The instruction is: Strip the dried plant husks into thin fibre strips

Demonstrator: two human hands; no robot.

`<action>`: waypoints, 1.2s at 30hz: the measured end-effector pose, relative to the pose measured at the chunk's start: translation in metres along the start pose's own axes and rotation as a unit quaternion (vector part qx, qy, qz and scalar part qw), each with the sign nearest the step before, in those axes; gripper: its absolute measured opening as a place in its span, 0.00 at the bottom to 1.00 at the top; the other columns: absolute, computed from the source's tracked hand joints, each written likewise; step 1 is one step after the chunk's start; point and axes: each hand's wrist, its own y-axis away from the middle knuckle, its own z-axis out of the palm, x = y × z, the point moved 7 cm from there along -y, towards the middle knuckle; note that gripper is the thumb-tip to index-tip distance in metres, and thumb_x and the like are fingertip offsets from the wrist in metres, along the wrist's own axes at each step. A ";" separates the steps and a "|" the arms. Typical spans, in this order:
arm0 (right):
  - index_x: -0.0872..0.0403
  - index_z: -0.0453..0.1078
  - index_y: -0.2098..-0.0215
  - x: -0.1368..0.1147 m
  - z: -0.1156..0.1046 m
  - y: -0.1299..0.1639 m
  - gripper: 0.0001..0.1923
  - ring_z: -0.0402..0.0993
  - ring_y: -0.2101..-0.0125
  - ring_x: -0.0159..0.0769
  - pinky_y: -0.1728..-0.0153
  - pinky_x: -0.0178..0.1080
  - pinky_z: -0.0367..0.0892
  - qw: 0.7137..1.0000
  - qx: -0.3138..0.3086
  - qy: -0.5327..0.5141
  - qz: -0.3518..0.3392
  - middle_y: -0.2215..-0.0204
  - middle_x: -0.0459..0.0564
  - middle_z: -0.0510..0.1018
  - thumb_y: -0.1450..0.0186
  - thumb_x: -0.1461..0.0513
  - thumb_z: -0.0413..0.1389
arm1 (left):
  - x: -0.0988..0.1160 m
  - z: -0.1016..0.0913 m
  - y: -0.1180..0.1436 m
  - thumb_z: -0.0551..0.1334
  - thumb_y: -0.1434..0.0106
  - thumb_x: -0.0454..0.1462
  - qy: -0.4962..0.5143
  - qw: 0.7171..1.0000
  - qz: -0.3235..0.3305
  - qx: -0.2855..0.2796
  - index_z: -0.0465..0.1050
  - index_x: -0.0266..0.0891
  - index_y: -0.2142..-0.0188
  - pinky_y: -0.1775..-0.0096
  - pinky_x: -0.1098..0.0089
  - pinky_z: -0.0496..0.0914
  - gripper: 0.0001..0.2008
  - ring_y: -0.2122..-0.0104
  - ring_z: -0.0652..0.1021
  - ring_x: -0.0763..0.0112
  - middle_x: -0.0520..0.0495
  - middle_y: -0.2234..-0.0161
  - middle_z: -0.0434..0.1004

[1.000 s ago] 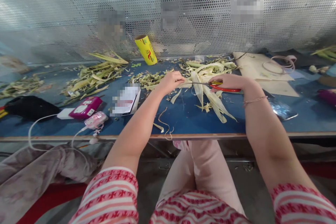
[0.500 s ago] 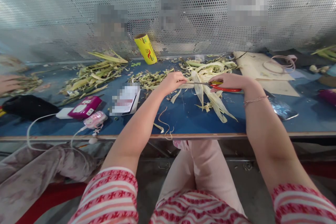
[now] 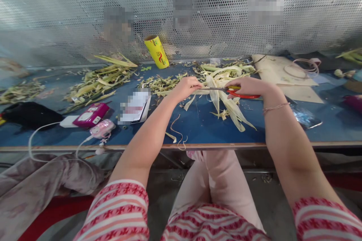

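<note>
Scissors (image 3: 243, 95) with red and yellow handles are gripped in my right hand (image 3: 244, 86), their blades pointing left. Beside the blade tips, my left hand (image 3: 187, 87) is closed in a pinch on a pale strip of corn husk (image 3: 201, 92). The fingers hide most of that held part. Broad, pale husk leaves (image 3: 234, 111) hang beneath and past the blades, spreading over the blue table (image 3: 206, 131). Behind my hands lies a heap of greenish-yellow husks (image 3: 223, 72). Small husk scraps (image 3: 161, 86) are piled to the left of it.
A yellow tube (image 3: 157, 52) stands tilted by the perforated metal screen (image 3: 215, 15). Left are a husk pile (image 3: 104, 81), a phone (image 3: 137, 107), a magenta charger (image 3: 92, 115) with cable and a black pouch (image 3: 31, 116). Right are cardboard sheets (image 3: 278, 71) and another phone (image 3: 307, 116).
Another person's hand at the far left has left the husk scraps there and gone out of view. My hands and the scissors have hardly moved.
</note>
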 end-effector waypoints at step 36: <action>0.42 0.71 0.42 -0.004 -0.002 0.002 0.38 0.73 0.47 0.55 0.49 0.51 0.69 1.000 -0.015 -0.022 -0.011 0.43 0.50 0.76 0.46 0.37 0.59 | 0.002 -0.003 0.000 0.61 0.34 0.32 0.008 0.999 -0.007 0.033 0.82 0.41 0.63 0.57 0.65 0.72 0.10 0.64 0.79 0.70 0.44 0.64 0.82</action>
